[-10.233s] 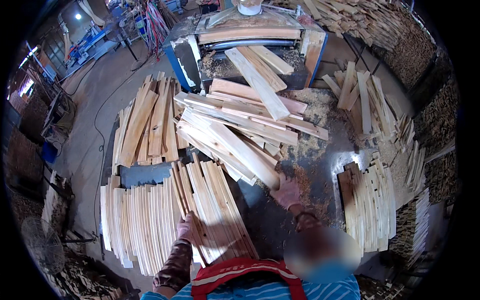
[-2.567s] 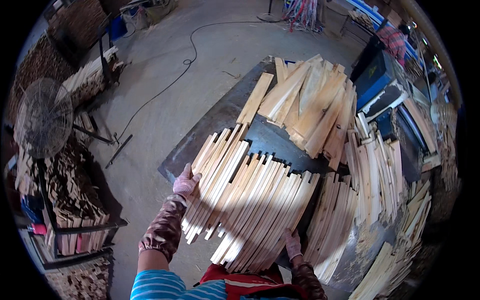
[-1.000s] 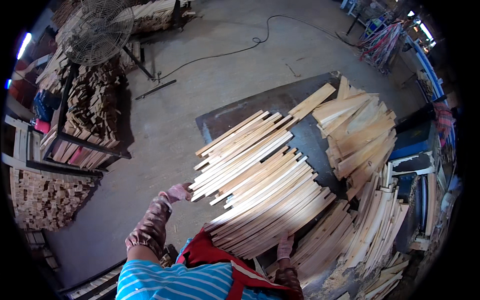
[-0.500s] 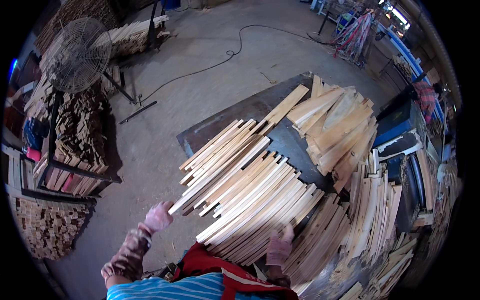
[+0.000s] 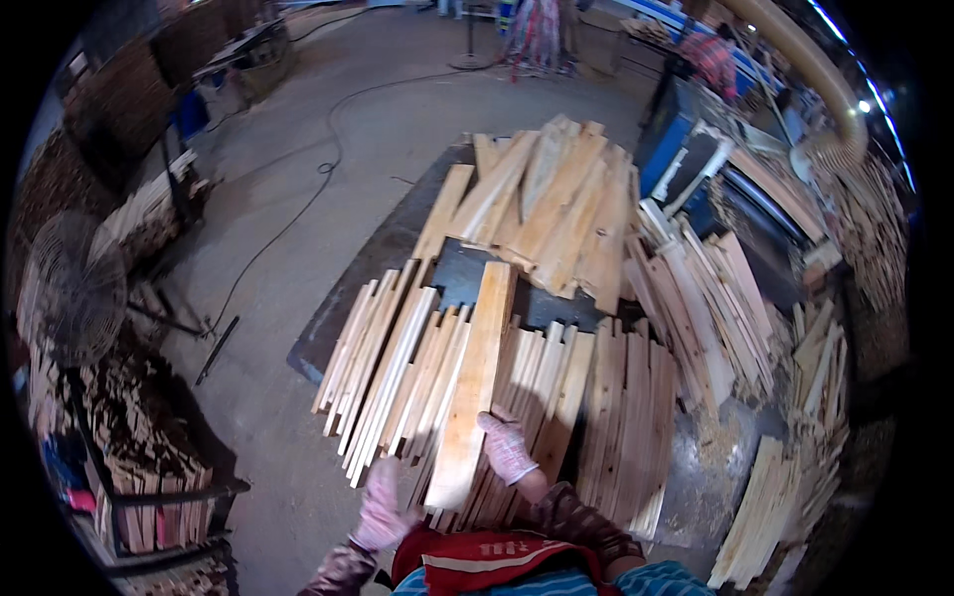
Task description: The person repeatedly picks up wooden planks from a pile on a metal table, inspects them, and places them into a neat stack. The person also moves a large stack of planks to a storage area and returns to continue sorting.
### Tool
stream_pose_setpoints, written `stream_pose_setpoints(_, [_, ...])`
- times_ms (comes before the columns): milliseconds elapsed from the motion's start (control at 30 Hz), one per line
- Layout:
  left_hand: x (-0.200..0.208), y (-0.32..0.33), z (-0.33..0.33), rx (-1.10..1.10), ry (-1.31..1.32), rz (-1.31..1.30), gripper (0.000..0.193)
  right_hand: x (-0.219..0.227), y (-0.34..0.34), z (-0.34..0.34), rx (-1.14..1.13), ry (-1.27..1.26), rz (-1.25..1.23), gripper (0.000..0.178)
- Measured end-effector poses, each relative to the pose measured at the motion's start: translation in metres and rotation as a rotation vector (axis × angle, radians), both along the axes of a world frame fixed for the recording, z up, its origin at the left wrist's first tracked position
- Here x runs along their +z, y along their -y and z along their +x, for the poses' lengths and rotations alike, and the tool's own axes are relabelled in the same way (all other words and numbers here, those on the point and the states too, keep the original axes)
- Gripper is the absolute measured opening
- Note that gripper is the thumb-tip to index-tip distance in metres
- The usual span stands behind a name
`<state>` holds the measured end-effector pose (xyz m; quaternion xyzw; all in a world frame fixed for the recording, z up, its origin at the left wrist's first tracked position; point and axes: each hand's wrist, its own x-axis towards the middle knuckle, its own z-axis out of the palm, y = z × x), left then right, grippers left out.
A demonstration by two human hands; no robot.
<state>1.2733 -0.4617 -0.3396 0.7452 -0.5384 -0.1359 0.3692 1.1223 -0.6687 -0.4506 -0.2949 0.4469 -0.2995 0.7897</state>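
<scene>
In the head view, the right hand [image 5: 507, 445], in a pale pinkish glove, is grasping a wide board [image 5: 472, 387] by its right edge, rather close to its near end. This board is over a row of narrow strips [image 5: 402, 368], with its broad, light face seen and its far end pointing away from the person. The left hand [image 5: 381, 507], gloved also, is released: it holds nothing, its fingers are extended, and it is near the lower left corner of the board, with a gap between. It is a little blurred, so I cannot tell whether its fingertips touch the ends of the strips.

The strips lie side by side on a dark surface [image 5: 696, 497]. Just to their right is a second group of strips [image 5: 626, 417], and beyond the row there is an overlapping pile of broad planks [image 5: 566, 189]. More pieces of wood [image 5: 696, 318] lie at the right, in front of a blue machine [image 5: 668, 139]. On the floor [image 5: 258, 228], at the left, there runs a dark cable [image 5: 326, 169].
</scene>
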Motion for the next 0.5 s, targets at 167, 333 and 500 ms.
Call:
stream_pose_setpoints(167, [-0.118,0.032,0.150,0.218,-0.295,-0.151,0.078,0.031,0.018,-0.076,-0.043,-0.083,-0.265,0.043])
stream_pose_setpoints(333, [-0.190,0.091,0.267,0.608,-0.846,0.268,0.059,-0.012,0.003,-0.209,-0.073,-0.566,-0.426,0.041])
stream_pose_setpoints(500, [-0.217,0.100,0.257,0.511,-0.694,0.240,0.049,-0.014,-0.039,-0.332,-0.245,-0.654,-0.500,0.040])
